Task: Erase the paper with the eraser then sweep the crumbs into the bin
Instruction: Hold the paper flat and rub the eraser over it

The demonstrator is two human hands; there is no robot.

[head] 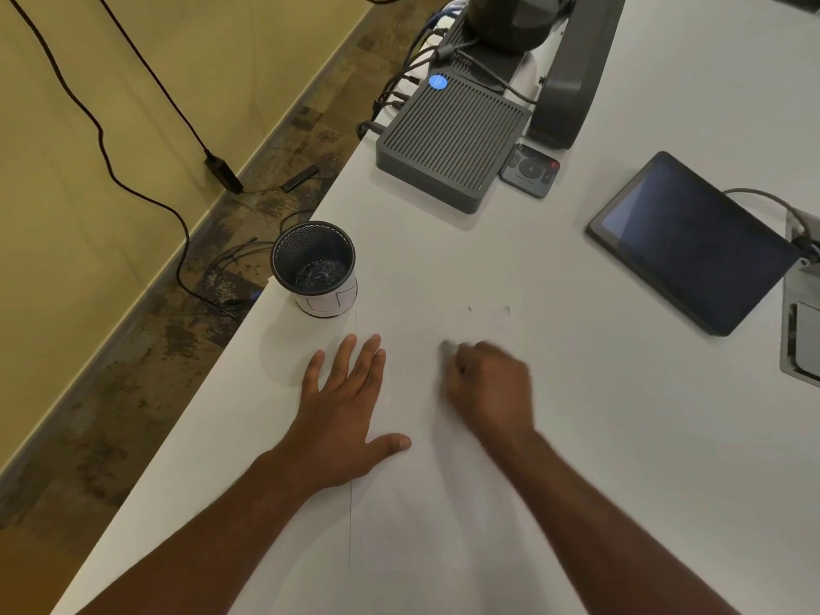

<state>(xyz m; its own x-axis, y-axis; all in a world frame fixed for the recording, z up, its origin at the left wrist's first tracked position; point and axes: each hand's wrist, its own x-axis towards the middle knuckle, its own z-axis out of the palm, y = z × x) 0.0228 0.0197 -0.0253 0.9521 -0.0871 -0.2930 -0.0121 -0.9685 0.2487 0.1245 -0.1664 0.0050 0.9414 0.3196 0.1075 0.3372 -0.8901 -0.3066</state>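
A white sheet of paper [421, 503] lies flat on the white table, its left edge a faint line. My left hand [346, 406] presses flat on that edge with fingers spread. My right hand [488, 383] is blurred over the sheet's middle, fingers curled round a small grey eraser [446, 348] whose tip shows at the fingertips. Two small dark marks [488, 310] remain on the paper just beyond it. A black mesh cup that serves as the bin [315, 264] stands upright near the table's left edge, beyond my left hand.
A dark ribbed box [448, 139] with cables sits at the back, a small remote [530, 170] beside it. A dark tablet [692, 241] lies at the right. The table's edge [248, 317] runs diagonally at the left, with floor and cables below.
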